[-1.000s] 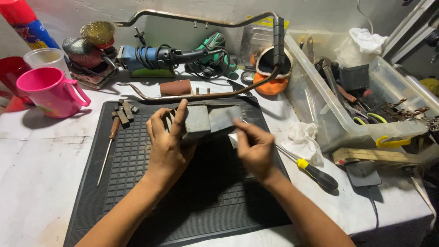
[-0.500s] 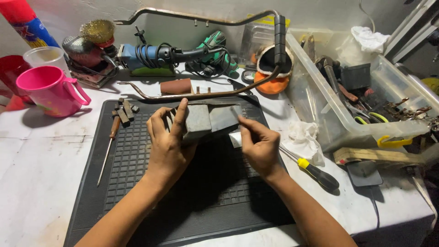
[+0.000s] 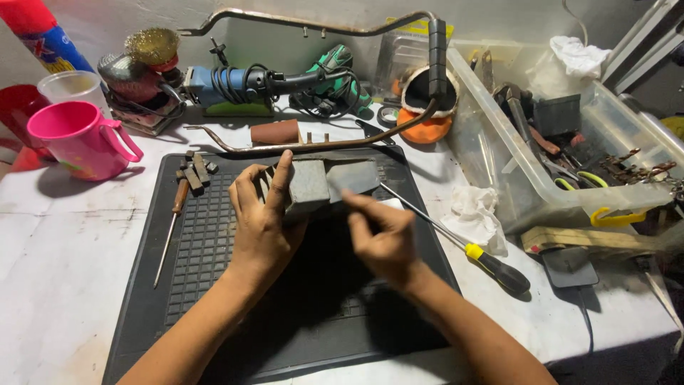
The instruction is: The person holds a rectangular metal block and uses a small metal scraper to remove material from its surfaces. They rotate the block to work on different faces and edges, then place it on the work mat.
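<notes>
Here, over the black ribbed rubber mat (image 3: 214, 242) on the white counter (image 3: 64, 249), I see the left hand (image 3: 262, 217) clenched around a grey rectangular metal block (image 3: 308, 187), index finger laid along its top, grip firm. The block sits at the mat's far middle, held just above or on it; I cannot tell which. The right hand (image 3: 381, 239) is blurred, fingers pinched together against a dark grey flat piece (image 3: 353, 178) joined to the block's right side; whether it grasps anything I cannot tell. A yellow-collared black-handled screwdriver (image 3: 467, 249) lies just right of that hand, shaft across the mat's edge. A thin wooden-handled awl (image 3: 171, 224) lies on the mat's left. A pink plastic mug (image 3: 78, 139) stands well apart, far left.
</notes>
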